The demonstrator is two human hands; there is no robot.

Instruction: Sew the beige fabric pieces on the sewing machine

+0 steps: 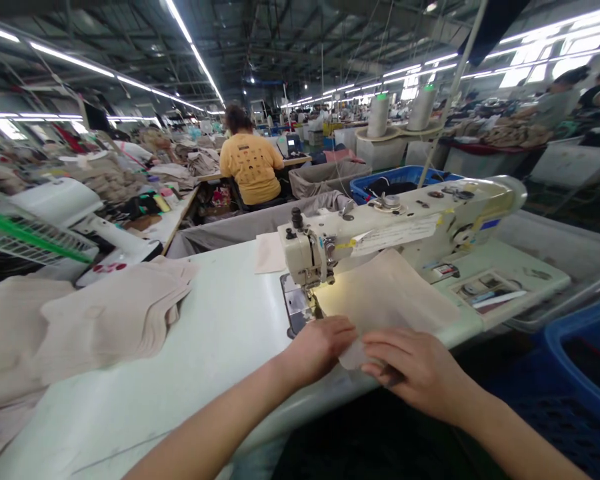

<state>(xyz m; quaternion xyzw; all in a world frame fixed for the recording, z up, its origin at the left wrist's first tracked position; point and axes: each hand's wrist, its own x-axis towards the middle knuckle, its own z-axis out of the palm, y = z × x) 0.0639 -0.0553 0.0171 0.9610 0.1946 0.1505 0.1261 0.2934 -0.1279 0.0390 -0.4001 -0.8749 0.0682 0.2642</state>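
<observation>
A beige fabric panel (390,293) lies on the bed of a cream sewing machine (400,223), under its arm and to the right of the lit needle area. My left hand (320,343) is closed on the panel's near edge, just in front of the presser foot and the metal needle plate (296,301). Beside it, my right hand (415,367) pinches the same edge, where a small pale flap (353,357) shows between the two hands. Something small and dark shows under my right fingers; I cannot make out what it is.
Stacked beige fabric pieces (110,307) lie at the left of the pale green table (220,333). A small parts tray (490,293) sits at the right end, near a blue basket (580,373). Ahead, a person in a yellow shirt (253,167) sits facing away.
</observation>
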